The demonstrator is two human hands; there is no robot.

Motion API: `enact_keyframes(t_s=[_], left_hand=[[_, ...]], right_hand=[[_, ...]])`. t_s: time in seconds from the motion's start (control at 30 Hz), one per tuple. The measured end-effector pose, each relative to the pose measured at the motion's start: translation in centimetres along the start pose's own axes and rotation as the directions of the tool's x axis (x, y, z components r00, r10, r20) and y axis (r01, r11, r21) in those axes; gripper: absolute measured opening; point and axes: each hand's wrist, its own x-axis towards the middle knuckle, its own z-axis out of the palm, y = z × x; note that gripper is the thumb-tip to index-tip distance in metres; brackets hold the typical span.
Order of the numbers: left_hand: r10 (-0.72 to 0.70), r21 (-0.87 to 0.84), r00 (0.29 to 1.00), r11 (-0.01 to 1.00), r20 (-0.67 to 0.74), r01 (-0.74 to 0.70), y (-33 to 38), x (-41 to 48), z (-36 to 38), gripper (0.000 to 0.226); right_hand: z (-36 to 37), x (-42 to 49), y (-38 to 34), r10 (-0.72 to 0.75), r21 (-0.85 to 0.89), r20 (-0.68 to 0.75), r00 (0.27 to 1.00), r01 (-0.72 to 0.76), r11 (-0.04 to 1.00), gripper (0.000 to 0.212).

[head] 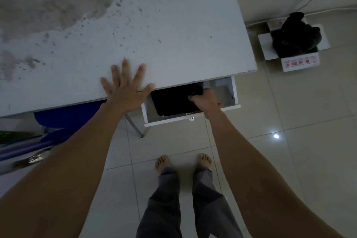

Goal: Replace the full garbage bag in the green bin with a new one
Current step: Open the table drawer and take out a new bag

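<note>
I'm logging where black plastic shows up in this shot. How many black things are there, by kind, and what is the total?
Black bag gripped by the right hand in the open drawer: 1
Black stack lying flat in the drawer: 1
Black bag in the cardboard box on the floor: 1
Total: 3

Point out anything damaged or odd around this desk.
The white desk top carries large brownish stains and scattered specks at its left and middle, like worn or water-damaged paint. Otherwise only the open drawer, where the right hand grips black plastic.
</note>
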Motion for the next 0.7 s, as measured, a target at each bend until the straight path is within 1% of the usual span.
enact_keyframes(t_s=[0.07,0.17,0.2,0.3,0.4,0.47,0.57,0.6,0.67,0.7], left_hand=[[0.0,-0.002,1.0,1.0,0.009,0.0,0.0,0.0,0.0,0.078],[-0.005,-0.013,0.999,1.0,0.037,0.006,0.0,0.0,-0.3,0.079],[-0.007,-0.015,0.999,1.0,0.047,0.007,0.0,0.1,-0.4,0.079],[-0.002,-0.014,0.998,1.0,0.065,0.003,0.0,0.1,-0.6,0.075],[0.007,-0.055,0.998,0.999,0.062,-0.003,-0.3,0.0,-0.8,0.063],[0.017,-0.117,0.998,0.993,0.062,-0.01,-0.6,0.0,-0.9,0.054],[-0.002,-0.275,0.996,0.961,0.093,0.028,-0.9,-0.1,-1.7,0.044],[-0.024,-0.346,0.993,0.936,0.114,0.063,-1.0,-0.2,-2.0,0.052],[-0.085,-0.484,0.989,0.864,0.124,0.135,-1.2,-0.2,-2.6,0.089],[-0.089,-0.508,0.989,0.85,0.122,0.139,-1.1,-0.3,-3.0,0.096]], right_hand=[[-1.5,-0.9,0.2,-0.042,0.123,0.068,0.997,0.034,0.992,0.03],[-3.6,-2.7,0.4,-0.116,0.304,0.15,0.982,0.066,0.95,0.011],[-4.2,-3.3,0.4,-0.127,0.33,0.169,0.977,0.065,0.942,0.01],[-5.5,-4.8,0.0,-0.132,0.388,0.203,0.97,0.044,0.921,0.017],[-7.3,-6.5,0.1,-0.119,0.428,0.286,0.951,-0.015,0.904,0.023],[-8.7,-8.2,0.3,-0.199,0.398,0.33,0.923,0.055,0.916,0.022],[-10.3,-10.1,0.1,-0.33,0.35,0.324,0.886,0.211,0.912,0.026],[-10.7,-10.4,-0.3,-0.371,0.371,0.316,0.873,0.246,0.895,0.027],[-11.0,-10.5,-1.6,-0.444,0.448,0.297,0.846,0.287,0.847,0.027],[-10.8,-10.2,-2.4,-0.47,0.486,0.28,0.837,0.299,0.821,0.028]])
